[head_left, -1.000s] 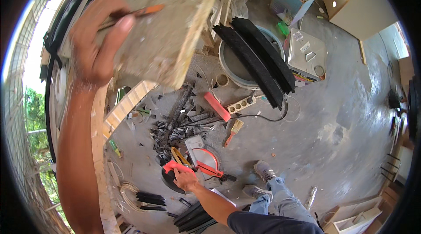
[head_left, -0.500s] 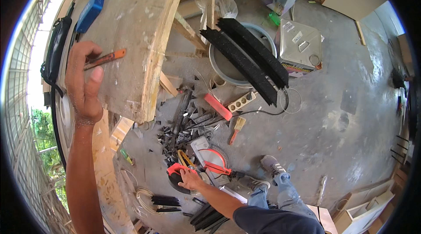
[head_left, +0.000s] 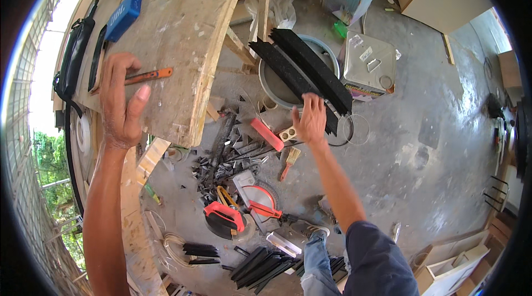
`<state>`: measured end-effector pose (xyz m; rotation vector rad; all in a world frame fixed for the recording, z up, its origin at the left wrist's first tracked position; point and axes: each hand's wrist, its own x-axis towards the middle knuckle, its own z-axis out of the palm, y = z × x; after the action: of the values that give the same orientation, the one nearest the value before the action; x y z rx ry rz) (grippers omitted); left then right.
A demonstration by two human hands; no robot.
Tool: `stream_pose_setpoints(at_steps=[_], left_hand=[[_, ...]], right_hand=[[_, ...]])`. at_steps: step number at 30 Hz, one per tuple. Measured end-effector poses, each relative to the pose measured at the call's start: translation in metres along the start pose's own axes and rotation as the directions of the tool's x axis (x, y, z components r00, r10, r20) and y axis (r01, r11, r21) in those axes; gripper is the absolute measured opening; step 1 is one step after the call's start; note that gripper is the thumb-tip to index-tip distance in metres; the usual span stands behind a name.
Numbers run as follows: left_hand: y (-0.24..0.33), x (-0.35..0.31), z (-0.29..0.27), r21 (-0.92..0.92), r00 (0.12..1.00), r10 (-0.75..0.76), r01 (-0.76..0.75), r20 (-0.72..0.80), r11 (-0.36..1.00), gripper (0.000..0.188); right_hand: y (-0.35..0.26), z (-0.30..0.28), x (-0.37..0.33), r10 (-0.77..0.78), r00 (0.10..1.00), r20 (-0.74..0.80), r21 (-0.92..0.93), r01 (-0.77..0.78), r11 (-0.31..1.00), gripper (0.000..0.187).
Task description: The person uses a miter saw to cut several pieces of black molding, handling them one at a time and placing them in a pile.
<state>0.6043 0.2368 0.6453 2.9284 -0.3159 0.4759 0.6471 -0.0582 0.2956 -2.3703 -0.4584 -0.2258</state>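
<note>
My left hand [head_left: 121, 105] is raised over the left worktable with fingers curled. A slim orange tool, apparently a utility knife [head_left: 158, 74], sticks out to the right from between its fingers and thumb. My right hand [head_left: 311, 121] reaches forward, fingers stretched and thumb apart, over the near edge of two long black strips [head_left: 310, 66] with angled ends. Whether the fingertips touch the strips I cannot tell. The strips rest across a round grey tub [head_left: 263, 82]. A miter saw [head_left: 224, 218] with a red handle stands on the floor below, no hand on it.
On the wooden worktable [head_left: 172, 35] lie a blue box [head_left: 123, 17] and a black pouch [head_left: 77, 57]. A metal can [head_left: 370, 66] stands right of the tub. Black offcuts [head_left: 221, 157], a brush [head_left: 290, 163], a power strip [head_left: 287, 134] and black strips [head_left: 255, 268] lie on the floor.
My right hand has left the saw's red handle and moved forward to the black strips. My left hand still holds the orange tool, now turned slightly.
</note>
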Motion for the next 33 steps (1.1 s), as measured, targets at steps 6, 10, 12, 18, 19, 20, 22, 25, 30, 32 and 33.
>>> stream_pose_setpoints(at_steps=[6, 10, 12, 18, 19, 20, 22, 25, 30, 32, 33], left_hand=[[-0.002, 0.002, 0.004, 0.016, 1.000, 0.026, -0.026, -0.002, 1.000, 0.049], [-0.002, 0.004, 0.002, 0.014, 0.999, 0.035, -0.035, -0.001, 0.999, 0.050], [-0.003, 0.003, 0.001, 0.015, 0.999, 0.038, -0.038, -0.002, 0.999, 0.050], [-0.003, 0.002, 0.000, 0.023, 1.000, 0.018, -0.019, 0.016, 1.000, 0.051], [-0.003, 0.002, -0.001, 0.030, 1.000, 0.014, -0.015, 0.025, 0.999, 0.051], [-0.004, 0.002, 0.000, 0.028, 1.000, 0.015, -0.015, 0.023, 0.999, 0.051], [-0.005, 0.002, 0.004, -0.003, 1.000, 0.016, -0.016, 0.019, 1.000, 0.052], [-0.004, 0.005, 0.000, 0.007, 1.000, 0.017, -0.017, 0.019, 1.000, 0.053], [-0.004, 0.003, 0.003, -0.042, 1.000, 0.009, -0.009, -0.009, 0.999, 0.051], [-0.004, 0.002, 0.002, -0.045, 1.000, 0.006, -0.006, -0.008, 0.999, 0.051], [-0.003, 0.002, -0.002, -0.036, 1.000, 0.000, 0.000, -0.002, 0.999, 0.051]], right_hand=[[0.018, 0.015, 0.036, 0.033, 0.987, 0.155, -0.241, 0.006, 0.970, 0.068], [0.025, 0.029, 0.044, 0.209, 0.957, 0.199, -0.250, -0.157, 0.955, 0.061], [0.030, 0.033, 0.047, 0.198, 0.961, 0.193, -0.232, -0.151, 0.961, 0.059], [0.035, 0.035, 0.043, 0.149, 0.984, 0.098, -0.108, -0.139, 0.984, 0.055], [0.036, 0.034, 0.044, 0.145, 0.986, 0.082, -0.089, -0.137, 0.987, 0.055], [0.037, 0.033, 0.045, 0.141, 0.988, 0.066, -0.071, -0.137, 0.988, 0.055], [0.043, 0.026, 0.046, 0.147, 0.988, 0.039, -0.076, -0.144, 0.987, 0.055], [0.036, 0.013, 0.041, 0.165, 0.986, -0.013, -0.034, -0.165, 0.986, 0.056], [0.018, -0.026, -0.014, 0.217, 0.961, -0.169, 0.154, -0.192, 0.969, 0.058], [0.008, -0.043, -0.041, 0.219, 0.956, -0.194, 0.180, -0.184, 0.966, 0.057], [-0.002, -0.051, -0.054, 0.243, 0.953, -0.178, 0.207, -0.205, 0.957, 0.058]])
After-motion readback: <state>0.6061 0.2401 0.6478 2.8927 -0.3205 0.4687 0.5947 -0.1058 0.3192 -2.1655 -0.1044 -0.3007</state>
